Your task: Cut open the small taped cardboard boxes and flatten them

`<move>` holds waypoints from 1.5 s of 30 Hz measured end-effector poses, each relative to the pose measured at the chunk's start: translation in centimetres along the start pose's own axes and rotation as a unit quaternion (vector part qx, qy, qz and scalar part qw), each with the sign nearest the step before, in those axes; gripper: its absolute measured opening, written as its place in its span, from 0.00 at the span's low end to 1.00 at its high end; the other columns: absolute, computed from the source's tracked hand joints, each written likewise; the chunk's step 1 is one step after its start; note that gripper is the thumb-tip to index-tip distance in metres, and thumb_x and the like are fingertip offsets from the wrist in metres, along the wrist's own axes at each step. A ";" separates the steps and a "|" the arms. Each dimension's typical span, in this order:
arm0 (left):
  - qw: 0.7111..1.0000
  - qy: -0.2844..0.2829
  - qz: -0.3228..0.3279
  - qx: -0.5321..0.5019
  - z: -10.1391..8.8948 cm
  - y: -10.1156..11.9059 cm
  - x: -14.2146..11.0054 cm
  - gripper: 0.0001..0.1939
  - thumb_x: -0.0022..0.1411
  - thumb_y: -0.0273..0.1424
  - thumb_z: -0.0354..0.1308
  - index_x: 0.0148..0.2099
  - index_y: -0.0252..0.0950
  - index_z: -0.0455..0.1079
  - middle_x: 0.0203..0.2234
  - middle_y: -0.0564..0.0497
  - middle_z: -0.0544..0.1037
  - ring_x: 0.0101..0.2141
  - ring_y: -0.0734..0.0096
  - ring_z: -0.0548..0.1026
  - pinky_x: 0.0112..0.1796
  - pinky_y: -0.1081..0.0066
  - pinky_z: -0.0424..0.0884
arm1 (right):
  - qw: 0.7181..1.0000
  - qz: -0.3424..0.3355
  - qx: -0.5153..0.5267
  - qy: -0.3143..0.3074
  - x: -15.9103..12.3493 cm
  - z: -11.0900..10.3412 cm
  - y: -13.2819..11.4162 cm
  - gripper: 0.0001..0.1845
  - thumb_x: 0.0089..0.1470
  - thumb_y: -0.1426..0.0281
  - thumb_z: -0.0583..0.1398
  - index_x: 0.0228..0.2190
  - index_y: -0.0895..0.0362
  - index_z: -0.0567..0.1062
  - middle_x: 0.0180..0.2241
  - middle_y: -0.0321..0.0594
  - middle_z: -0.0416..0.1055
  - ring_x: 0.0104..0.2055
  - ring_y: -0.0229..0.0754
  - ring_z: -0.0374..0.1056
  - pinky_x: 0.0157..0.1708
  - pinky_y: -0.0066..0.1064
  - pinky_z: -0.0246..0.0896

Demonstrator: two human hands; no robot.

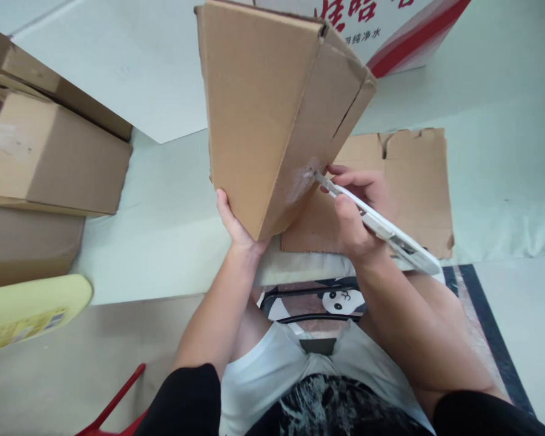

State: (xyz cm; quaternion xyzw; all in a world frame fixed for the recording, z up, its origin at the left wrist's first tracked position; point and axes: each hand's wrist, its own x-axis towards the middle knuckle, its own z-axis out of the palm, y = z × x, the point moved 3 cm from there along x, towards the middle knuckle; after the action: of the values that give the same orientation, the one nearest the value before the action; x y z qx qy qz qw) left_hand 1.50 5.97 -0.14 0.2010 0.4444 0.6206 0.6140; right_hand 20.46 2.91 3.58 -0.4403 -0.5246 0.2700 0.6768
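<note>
A brown cardboard box (263,109) stands tilted on one corner in front of me. My left hand (236,224) grips its lower corner from underneath, fingers wrapped behind the box. My right hand (356,209) is closed round a white utility knife (381,224). The knife's tip touches a taped seam on the box's right face. A flattened piece of cardboard (409,188) lies on the floor behind my right hand.
Several brown cartons (45,157) are stacked at the left, with a yellow object (27,306) below them. A white box with red print (390,30) stands at the top right. A white board (127,66) lies at the top left. A patterned mat (476,315) is under my legs.
</note>
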 end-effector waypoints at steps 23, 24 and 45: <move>0.998 0.035 0.023 -0.043 0.2 -0.8 -0.5 0.35 0.59 0.64 0.60 0.53 0.40 0.78 0.49 0.42 0.85 0.61 0.41 0.77 0.59 0.50 0.76 | 0.999 -0.042 0.025 0.004 -0.7 -0.8 1.5 0.14 0.64 0.53 0.63 0.41 0.50 0.75 0.39 0.44 0.86 0.61 0.60 0.79 0.65 0.67 0.70; 0.998 0.036 0.028 -0.042 0.3 -0.8 -0.5 0.35 0.59 0.64 0.61 0.52 0.40 0.78 0.48 0.42 0.85 0.62 0.42 0.76 0.60 0.51 0.75 | 0.999 -0.042 0.027 0.003 -0.7 -0.9 1.6 0.14 0.65 0.53 0.63 0.41 0.50 0.75 0.39 0.44 0.86 0.62 0.60 0.79 0.65 0.67 0.69; 0.991 0.072 0.068 -0.088 1.6 -1.1 -1.5 0.29 0.66 0.59 0.56 0.55 0.44 0.78 0.52 0.49 0.85 0.66 0.47 0.74 0.61 0.54 0.75 | 0.998 -0.054 0.004 0.019 -0.7 -0.7 3.2 0.10 0.63 0.57 0.67 0.39 0.49 0.80 0.48 0.44 0.86 0.62 0.56 0.79 0.67 0.65 0.70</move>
State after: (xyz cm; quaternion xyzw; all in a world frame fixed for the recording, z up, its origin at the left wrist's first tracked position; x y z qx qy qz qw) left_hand 3.63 4.89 0.23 0.1302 0.4167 0.7104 0.5521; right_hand 21.24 3.61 0.37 -0.4137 -0.5335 0.2270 0.7019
